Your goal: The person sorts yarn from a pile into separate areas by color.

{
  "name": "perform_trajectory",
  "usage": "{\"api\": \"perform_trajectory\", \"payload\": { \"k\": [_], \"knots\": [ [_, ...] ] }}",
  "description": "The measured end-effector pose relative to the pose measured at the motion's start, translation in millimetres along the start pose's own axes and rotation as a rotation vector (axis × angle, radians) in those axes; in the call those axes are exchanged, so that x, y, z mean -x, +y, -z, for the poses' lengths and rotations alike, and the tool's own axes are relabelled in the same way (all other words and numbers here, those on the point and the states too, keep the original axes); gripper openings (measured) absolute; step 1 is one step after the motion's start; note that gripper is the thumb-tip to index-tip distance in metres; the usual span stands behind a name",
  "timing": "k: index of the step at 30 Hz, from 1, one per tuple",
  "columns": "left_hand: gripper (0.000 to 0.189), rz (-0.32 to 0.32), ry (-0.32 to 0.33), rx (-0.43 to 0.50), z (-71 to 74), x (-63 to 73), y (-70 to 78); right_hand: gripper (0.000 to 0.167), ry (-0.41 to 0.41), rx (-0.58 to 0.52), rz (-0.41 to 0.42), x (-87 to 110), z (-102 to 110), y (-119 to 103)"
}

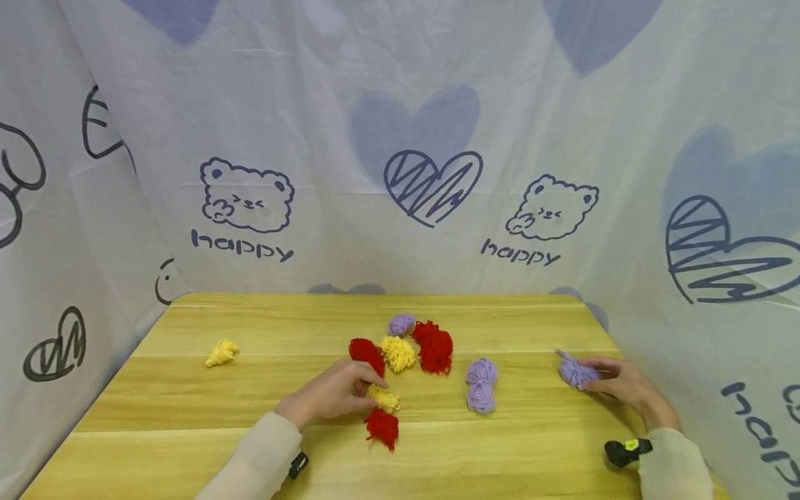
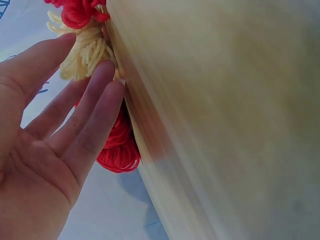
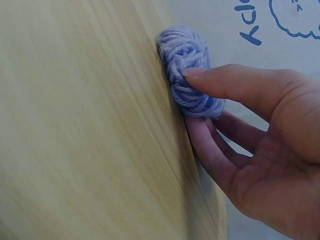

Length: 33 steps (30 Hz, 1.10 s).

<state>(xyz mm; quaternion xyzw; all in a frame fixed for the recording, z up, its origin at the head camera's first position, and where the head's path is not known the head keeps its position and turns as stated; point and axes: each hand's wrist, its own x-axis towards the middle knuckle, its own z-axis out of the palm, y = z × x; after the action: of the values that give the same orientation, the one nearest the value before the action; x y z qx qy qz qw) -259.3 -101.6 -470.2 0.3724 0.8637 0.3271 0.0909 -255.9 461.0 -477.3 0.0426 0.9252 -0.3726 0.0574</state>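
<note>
Near the table's middle my left hand holds a small yellow yarn bundle between thumb and fingers. In the left wrist view the thumb lies against this yellow yarn, with the fingertips along its other side. One red yarn bundle lies just beyond it and another red bundle just nearer. Over at the right side, my right hand grips a purple yarn bundle. Its thumb presses on the purple yarn in the right wrist view, and fingers curl beneath.
Farther back lie a yellow bundle, a purple bundle and red yarn. A purple bundle tied at its middle sits between the hands. Another yellow bundle is at the left. Printed cloth hangs behind the wooden table.
</note>
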Motion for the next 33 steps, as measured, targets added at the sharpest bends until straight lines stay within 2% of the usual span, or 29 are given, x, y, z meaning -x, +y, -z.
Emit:
{"api": "perform_trajectory", "payload": {
  "k": [9, 24, 33],
  "knots": [
    [0.027, -0.006, 0.001, 0.002, -0.1, -2.0, -0.9, 0.066, 0.001, 0.011, 0.003, -1.9, 0.0, 1.5],
    [0.016, 0.03, 0.008, 0.062, -0.1, -1.3, 0.5, 0.067, 0.0, 0.006, -0.017, -3.1, -1.0, 3.7],
    [0.013, 0.013, 0.03, 0.062, 0.8, -1.0, 0.2, 0.068, 0.002, 0.003, -0.015, -3.5, -0.8, 3.9]
  ]
}}
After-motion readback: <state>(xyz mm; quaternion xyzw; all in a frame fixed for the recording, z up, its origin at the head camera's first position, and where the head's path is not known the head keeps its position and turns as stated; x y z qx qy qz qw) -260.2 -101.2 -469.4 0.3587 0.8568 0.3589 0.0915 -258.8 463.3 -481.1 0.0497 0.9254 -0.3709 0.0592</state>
